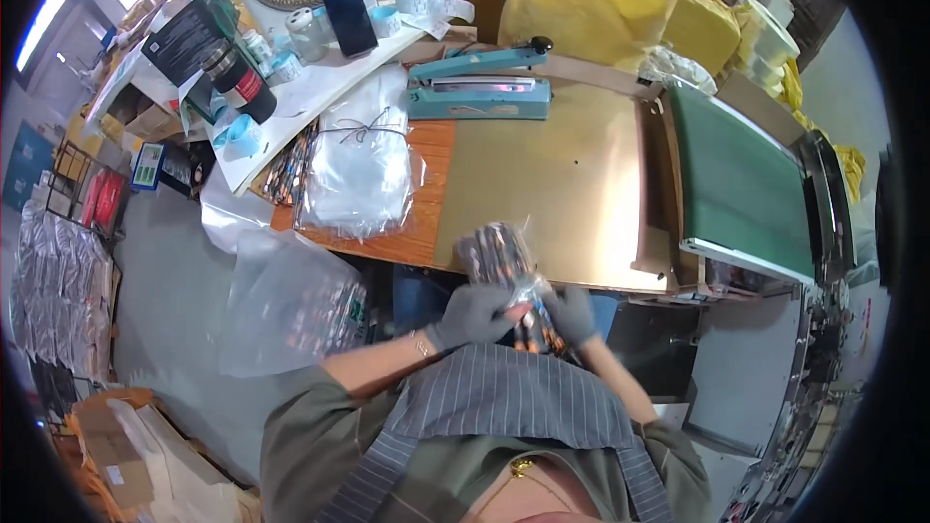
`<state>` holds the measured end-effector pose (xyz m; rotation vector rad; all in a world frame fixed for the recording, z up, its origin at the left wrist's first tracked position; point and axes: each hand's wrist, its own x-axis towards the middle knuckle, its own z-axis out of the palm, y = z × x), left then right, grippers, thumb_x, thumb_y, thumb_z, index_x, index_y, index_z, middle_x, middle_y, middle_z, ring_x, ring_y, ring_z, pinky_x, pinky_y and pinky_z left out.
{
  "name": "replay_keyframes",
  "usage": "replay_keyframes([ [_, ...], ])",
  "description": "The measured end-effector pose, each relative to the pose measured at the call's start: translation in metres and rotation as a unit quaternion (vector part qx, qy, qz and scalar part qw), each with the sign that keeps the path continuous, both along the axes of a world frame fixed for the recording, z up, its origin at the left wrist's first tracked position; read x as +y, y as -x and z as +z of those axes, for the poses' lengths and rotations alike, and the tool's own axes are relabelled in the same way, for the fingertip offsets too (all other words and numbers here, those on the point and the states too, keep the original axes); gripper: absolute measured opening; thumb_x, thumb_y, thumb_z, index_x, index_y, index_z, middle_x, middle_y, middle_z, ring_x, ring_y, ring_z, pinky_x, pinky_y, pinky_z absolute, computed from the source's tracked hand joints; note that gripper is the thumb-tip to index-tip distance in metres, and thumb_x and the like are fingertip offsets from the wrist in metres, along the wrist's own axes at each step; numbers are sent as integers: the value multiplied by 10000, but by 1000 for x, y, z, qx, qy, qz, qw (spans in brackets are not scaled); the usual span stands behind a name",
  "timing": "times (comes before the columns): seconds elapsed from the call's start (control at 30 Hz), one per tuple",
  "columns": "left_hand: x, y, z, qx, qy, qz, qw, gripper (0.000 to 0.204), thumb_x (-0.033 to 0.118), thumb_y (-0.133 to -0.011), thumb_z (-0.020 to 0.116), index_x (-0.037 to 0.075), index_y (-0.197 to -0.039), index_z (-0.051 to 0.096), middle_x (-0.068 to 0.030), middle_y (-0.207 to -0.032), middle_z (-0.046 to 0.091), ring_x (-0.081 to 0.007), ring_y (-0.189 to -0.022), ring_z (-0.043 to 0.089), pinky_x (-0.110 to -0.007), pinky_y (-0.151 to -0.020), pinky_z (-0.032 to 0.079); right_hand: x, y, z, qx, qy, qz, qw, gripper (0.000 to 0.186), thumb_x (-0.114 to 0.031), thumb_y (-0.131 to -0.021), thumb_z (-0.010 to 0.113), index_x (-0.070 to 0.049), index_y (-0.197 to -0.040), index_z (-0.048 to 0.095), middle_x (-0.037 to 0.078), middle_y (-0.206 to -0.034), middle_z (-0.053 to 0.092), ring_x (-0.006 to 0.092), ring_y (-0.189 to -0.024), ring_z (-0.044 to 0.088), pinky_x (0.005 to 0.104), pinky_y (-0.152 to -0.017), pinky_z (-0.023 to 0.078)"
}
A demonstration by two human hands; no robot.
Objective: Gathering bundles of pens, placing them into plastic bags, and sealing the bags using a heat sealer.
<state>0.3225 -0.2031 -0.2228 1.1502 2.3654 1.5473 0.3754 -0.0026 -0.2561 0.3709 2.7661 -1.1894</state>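
The left hand (470, 320) and the right hand (573, 317) both wear grey gloves and hold a clear bag of sticks (496, 250), dark with bits of orange. The left fingers are closed on the bag's left side, and the right fingers are bent around its right side. The bag is at the front edge of the tabletop (429, 199), with its top end over the shiny gold sheet (542, 179) and its low end near the striped apron (513, 397). Near the back edge sits a blue-green bag sealer (480, 102), its long arm tipped up. By the left edge lies a pile of clear bags (354, 174) tied with dark string. A big cloudy bag (281, 305) with sticks inside is below the front left corner. Past the right edge is a green belt (741, 179).
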Motion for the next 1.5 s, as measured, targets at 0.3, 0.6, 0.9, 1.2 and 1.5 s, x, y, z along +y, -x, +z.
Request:
replay_keyframes([
  [0.3,19,197,63,233,155,177,943,145,216,-822,599,74,-846,606,-130,-752,647,-295,-724,643,-425,-638,482,29,132,133,303,-58,-7,951,87,-106,-829,559,-43,-888,560,172,-676,594,254,-622,615,353,-574,460],
  [0.6,56,224,129,58,180,55,980,257,203,-874,492,-12,-864,632,-91,-661,652,-126,-519,611,-274,-510,481,105,181,150,252,-187,-6,950,81,-84,-781,529,-26,-818,572,105,-669,579,183,-622,569,299,-604,465],
  [0.9,46,207,147,-38,189,-3,981,298,170,-886,514,-31,-1082,616,-50,-690,616,-84,-534,576,-230,-479,451,114,164,185,155,26,25,987,219,-124,-819,595,6,-990,552,49,-764,611,103,-692,585,224,-615,468],
  [1.2,47,161,186,-83,-92,17,992,165,131,-856,594,-11,-929,638,-31,-698,619,-94,-640,586,-228,-581,475,49,158,168,318,-213,226,896,203,-239,-855,621,-60,-844,525,150,-721,598,338,-624,588,410,-558,459],
  [1.5,55,238,7,-432,-49,30,900,390,168,-733,768,23,-1072,640,-40,-1006,645,-111,-886,593,-268,-796,473,80,312,76,317,-225,79,918,290,-368,-896,538,-83,-861,579,146,-704,614,361,-644,600,438,-560,466],
])
